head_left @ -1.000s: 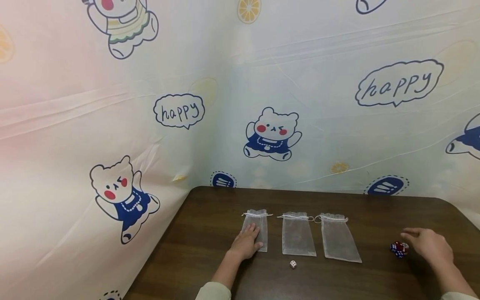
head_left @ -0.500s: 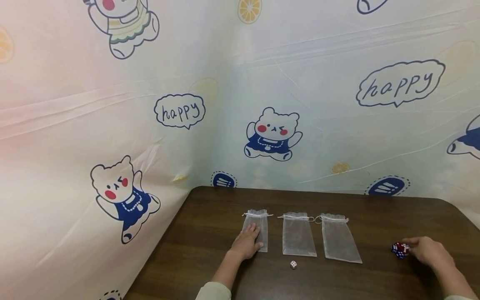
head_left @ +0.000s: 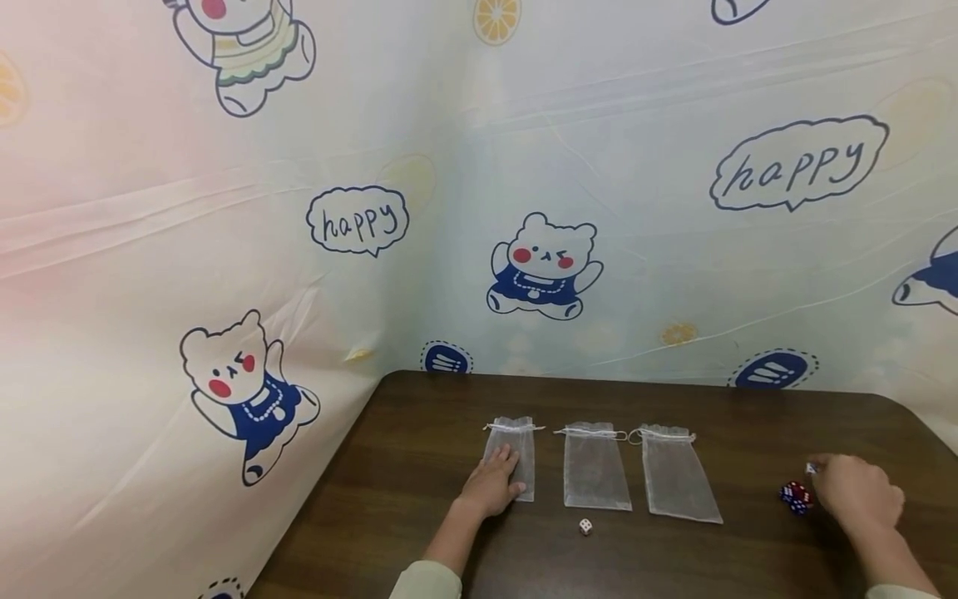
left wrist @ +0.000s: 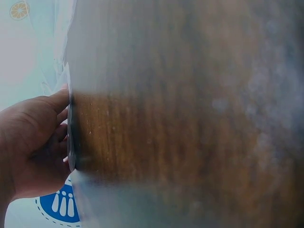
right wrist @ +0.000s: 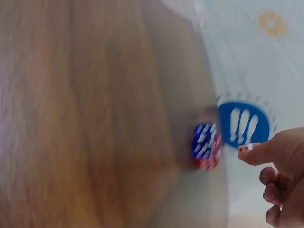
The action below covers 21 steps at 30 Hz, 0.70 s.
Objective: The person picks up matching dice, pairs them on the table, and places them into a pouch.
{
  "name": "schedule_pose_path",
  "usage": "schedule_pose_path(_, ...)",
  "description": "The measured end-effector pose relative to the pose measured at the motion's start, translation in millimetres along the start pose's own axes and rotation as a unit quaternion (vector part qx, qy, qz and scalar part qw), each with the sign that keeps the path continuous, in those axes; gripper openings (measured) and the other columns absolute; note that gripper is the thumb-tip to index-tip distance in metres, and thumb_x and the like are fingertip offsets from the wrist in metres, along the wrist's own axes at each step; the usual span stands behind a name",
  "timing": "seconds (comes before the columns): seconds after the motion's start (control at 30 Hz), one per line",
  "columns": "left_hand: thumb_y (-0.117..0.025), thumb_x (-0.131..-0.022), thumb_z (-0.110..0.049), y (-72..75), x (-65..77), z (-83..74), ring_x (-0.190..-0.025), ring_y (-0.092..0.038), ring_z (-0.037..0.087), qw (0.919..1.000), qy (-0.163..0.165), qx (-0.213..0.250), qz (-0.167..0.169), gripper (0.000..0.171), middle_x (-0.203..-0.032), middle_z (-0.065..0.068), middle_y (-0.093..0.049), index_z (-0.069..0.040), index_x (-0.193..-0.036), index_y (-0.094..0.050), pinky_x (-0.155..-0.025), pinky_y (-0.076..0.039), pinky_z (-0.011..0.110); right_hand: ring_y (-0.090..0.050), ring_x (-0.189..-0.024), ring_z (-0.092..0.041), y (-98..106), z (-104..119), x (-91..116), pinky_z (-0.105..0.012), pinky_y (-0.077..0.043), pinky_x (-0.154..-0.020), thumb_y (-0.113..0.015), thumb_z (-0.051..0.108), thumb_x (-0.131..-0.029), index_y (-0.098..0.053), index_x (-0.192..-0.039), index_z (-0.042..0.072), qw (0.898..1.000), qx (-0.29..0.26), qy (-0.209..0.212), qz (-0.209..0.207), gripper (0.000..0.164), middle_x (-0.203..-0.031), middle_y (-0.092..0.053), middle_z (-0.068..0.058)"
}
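On the dark wooden table my left hand [head_left: 490,485] rests with extended fingers on the leftmost of three sheer white drawstring pouches [head_left: 526,470]. At the right, my right hand [head_left: 856,495] pinches a white die [head_left: 812,468] between thumb and index finger; red pips show on this die [right wrist: 244,150] in the right wrist view. Just left of that hand sits a small cluster of blue and red dice [head_left: 797,497]. A lone white die [head_left: 585,527] lies in front of the middle pouch [head_left: 596,474]. The left wrist view shows the left hand [left wrist: 35,142] at the table edge.
The third drawstring pouch [head_left: 677,482] lies flat between the middle one and the dice cluster. A printed cloth [head_left: 546,274] with bears and "happy" bubbles hangs behind and to the left of the wooden table [head_left: 419,416].
My right hand reached down to the dice cluster, then came up and slightly away with a white die pinched in its fingers. The left hand has stayed on its pouch.
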<state>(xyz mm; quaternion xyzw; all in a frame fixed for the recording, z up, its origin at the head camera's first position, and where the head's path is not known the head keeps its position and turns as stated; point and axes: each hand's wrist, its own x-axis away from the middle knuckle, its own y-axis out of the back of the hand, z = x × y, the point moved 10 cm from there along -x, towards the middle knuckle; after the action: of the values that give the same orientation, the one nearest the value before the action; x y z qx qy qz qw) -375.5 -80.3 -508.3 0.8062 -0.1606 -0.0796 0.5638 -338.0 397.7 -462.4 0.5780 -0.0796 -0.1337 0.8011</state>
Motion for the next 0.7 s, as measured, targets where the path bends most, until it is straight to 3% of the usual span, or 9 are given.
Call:
schedule_pose_path(0.23, -0.054, -0.093, -0.030, -1.4, -0.1, 0.9, -0.136, -0.021, 0.030, 1.0000, 0.001, 0.001, -0.001, 0.057, -0.147, 0.015, -0.028, -0.004, -0.140, -0.038, -0.107, -0.020, 0.047, -0.052, -0.073, -0.046, 34, 71, 16, -0.047, -0.039, -0.049, -0.063, 0.017, -0.084, -0.066, -0.106, 0.001, 0.988, -0.030, 0.125, -0.088, 0.027, -0.096, -0.059, -0.031)
schedule_pose_path(0.43, -0.055, -0.092, -0.030, -0.6, 0.3, 0.3, -0.135, -0.022, 0.030, 1.0000, -0.001, 0.006, -0.003, 0.057, -0.147, 0.015, -0.028, -0.003, -0.140, -0.038, -0.107, -0.020, 0.047, -0.050, -0.065, -0.036, 54, 131, 42, -0.048, -0.039, -0.049, -0.070, 0.012, -0.078, -0.070, -0.099, 0.002, 0.961, -0.039, 0.217, -0.168, 0.024, -0.073, -0.057, -0.015)
schedule_pose_path(0.57, -0.055, -0.092, -0.030, -0.2, 0.8, 0.0, -0.135, -0.022, 0.030, 1.0000, -0.001, 0.006, -0.002, 0.058, -0.147, 0.015, -0.028, -0.003, -0.140, -0.037, -0.107, -0.020, 0.046, -0.050, -0.063, -0.031, 56, 168, 60, -0.045, -0.038, -0.049, -0.074, 0.010, -0.073, -0.073, -0.092, 0.006, 0.941, -0.032, 0.273, -0.198, 0.019, -0.067, -0.054, -0.005)
schedule_pose_path(0.7, -0.055, -0.092, -0.030, 0.2, 0.7, -0.4, -0.135, -0.022, 0.030, 1.0000, -0.002, 0.005, -0.003, 0.058, -0.147, 0.015, -0.028, -0.004, -0.140, -0.038, -0.107, -0.020, 0.047, -0.045, -0.059, -0.020, 44, 200, 74, -0.035, -0.035, -0.047, -0.078, 0.008, -0.069, -0.074, -0.090, 0.009, 0.928, -0.027, 0.318, -0.190, 0.021, -0.063, -0.049, 0.002)
